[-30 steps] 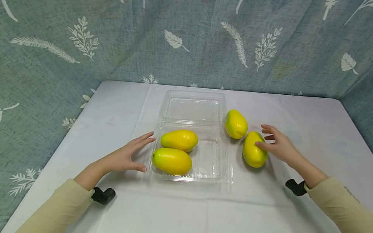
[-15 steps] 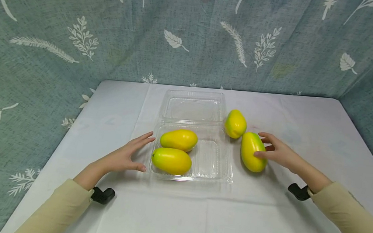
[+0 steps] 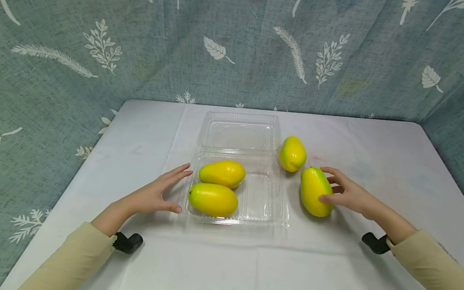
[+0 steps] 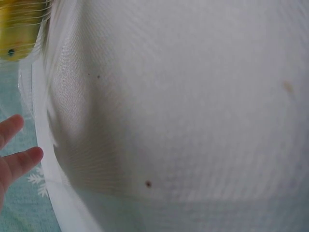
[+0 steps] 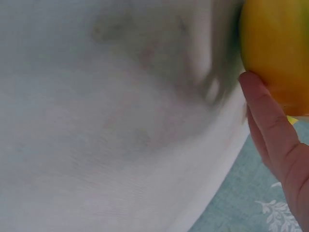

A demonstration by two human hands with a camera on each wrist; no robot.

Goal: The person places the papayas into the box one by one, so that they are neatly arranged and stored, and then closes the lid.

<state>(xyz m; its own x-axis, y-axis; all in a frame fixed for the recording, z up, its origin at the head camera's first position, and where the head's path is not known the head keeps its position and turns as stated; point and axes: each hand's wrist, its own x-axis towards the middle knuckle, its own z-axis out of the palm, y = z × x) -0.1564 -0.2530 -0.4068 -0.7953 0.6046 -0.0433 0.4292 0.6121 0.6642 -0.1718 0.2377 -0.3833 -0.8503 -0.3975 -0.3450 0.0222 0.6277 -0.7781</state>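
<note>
In the head view, my right hand [image 3: 348, 192] holds a smooth oval yellow fruit [image 3: 314, 193] with a green end, like a papaya or mango. My thumb lies across its near side and the fingers reach behind it. The right wrist view shows a fingertip touching this fruit [image 5: 275, 53]. Two similar fruits, one farther [image 3: 223, 173] and one nearer [image 3: 213, 200], lie side by side in the left part of a clear plastic clamshell box [image 3: 260, 223]. My left hand [image 3: 155, 193] is spread beside the box's left edge, holding nothing.
One more yellow-green fruit [image 3: 293, 154] rests on the white tablecloth [image 3: 221, 273] near the box's back right. The box's lid [image 3: 240, 136] lies folded open at the back. A leaf-patterned curtain [image 3: 240, 44] hangs behind and beside the table.
The fruit at my right hand has turned somewhat and shifted slightly toward me, away from the fruit behind it. My right hand moved nearer with it. My left hand stays put.
</note>
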